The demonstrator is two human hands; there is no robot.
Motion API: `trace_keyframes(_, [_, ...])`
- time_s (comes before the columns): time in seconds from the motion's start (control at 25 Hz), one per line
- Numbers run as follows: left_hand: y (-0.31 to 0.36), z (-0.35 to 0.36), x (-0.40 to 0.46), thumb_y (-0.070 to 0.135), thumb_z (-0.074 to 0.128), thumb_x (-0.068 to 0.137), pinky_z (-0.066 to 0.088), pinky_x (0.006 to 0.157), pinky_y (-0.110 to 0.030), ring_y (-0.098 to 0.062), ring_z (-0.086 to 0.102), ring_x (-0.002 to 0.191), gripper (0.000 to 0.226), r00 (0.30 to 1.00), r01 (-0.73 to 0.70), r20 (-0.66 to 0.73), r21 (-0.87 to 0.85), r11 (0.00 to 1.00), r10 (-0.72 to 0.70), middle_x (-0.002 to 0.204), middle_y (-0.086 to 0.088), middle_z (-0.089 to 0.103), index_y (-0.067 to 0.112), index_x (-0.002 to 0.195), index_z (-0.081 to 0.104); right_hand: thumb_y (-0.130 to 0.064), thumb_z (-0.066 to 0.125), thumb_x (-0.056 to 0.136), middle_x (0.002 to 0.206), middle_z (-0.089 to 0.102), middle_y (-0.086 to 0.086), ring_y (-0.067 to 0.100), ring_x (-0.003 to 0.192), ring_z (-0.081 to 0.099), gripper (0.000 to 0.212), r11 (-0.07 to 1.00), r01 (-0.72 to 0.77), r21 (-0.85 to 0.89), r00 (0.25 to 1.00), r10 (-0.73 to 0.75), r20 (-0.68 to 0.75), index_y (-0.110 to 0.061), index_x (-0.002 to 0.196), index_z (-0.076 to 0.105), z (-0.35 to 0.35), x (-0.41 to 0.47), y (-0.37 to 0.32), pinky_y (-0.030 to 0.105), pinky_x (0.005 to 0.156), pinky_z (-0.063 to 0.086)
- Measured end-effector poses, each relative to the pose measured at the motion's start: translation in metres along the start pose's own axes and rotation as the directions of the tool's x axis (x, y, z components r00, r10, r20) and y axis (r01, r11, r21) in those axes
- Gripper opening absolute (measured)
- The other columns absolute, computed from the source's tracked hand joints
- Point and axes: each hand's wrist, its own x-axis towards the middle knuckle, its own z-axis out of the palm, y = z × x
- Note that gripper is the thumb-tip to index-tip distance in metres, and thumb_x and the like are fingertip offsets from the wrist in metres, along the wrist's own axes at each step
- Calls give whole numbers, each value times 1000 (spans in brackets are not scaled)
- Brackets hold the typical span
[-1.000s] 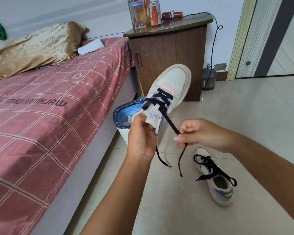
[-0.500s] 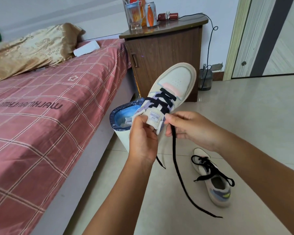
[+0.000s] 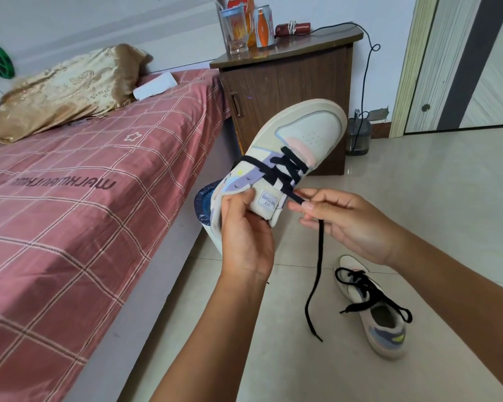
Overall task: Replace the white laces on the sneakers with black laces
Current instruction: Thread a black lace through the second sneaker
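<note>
Lace (image 3: 317, 256) pinched by right hand (image 3: 346, 224) just beside the tongue, tail hanging floorward; left hand (image 3: 244, 236) grips sneaker (image 3: 296, 149), toe pointing away; upper eyelets nearest the right fingers (image 3: 308, 206).

Two bare forearms are seen entering from the lower edge of the head view. No sleeve, watch, ring or bracelet is seen on either. The left hand (image 3: 245, 236) and right hand (image 3: 351, 224) are ungloved. Short, unpainted nails are visible on the right hand's fingertips (image 3: 308, 206). The rest of the body is not shown.
</note>
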Motion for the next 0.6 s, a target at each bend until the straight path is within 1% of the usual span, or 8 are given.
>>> trace_keyframes(0.08, [4,4,-3,1,42,90,30,110,-55,-39,45,128,40,999,33,-9,18,999,-33,133,-26,50,-6,129,47,-24,72,79,121,63,-6,10,116,58,13,978,19,-207,999,-27,-33,-14,71,67,2,-3,-4,14,83,49])
trace_keyframes(0.12, [5,3,-3,1,41,91,32,111,-53,-37,47,127,39,999,49,-5,21,999,-49,132,-25,52,-6,129,48,-15,65,85,118,63,-8,7,115,58,13,950,27,-312,997,-49,-62,-13,73,67,3,-4,-6,12,84,48])
trace_keyframes(0.16, [6,4,-6,1,40,92,34,110,-51,-36,51,123,37,998,59,1,25,998,-59,128,-23,56,-6,127,51,-11,61,88,113,65,-7,5,113,59,14,923,40,-383,994,-77,-81,-12,75,68,6,-6,-8,13,88,47])
trace_keyframes(0.24, [9,9,-12,1,40,94,43,103,-45,-30,61,107,28,997,75,16,38,997,-75,113,-18,65,-2,115,57,-15,58,91,98,71,0,9,102,64,15,885,51,-462,989,-108,-97,-11,81,68,11,-7,-10,20,92,48])
trace_keyframes(0.32, [12,14,-15,2,41,94,49,93,-40,-27,63,97,25,995,91,40,57,994,-94,107,-18,66,-3,113,57,-24,54,93,88,72,6,15,88,68,19,890,32,-454,983,-111,-148,-12,85,67,20,-5,-12,25,86,49])
trace_keyframes(0.4, [15,18,-18,3,44,94,53,87,-37,-28,62,95,32,994,104,37,77,992,-107,112,-23,63,-9,123,51,-27,52,94,81,70,8,17,76,68,22,939,11,-344,970,-93,-223,-10,85,64,27,-2,-15,28,79,54])
trace_keyframes(0.52, [18,23,-23,9,50,94,57,68,-30,-22,65,80,37,996,86,1,126,988,-87,105,-19,65,-7,127,50,-24,54,93,72,63,3,11,66,62,21,934,50,-353,967,-133,-215,-12,78,62,32,-3,-26,17,62,50])
trace_keyframes(0.6, [20,28,-26,13,52,93,56,62,-27,-20,65,76,33,997,70,-22,152,986,-67,99,-13,68,-2,122,55,-22,54,92,71,62,1,10,64,60,20,914,96,-395,973,-170,-158,-13,76,61,34,-7,-33,11,57,45])
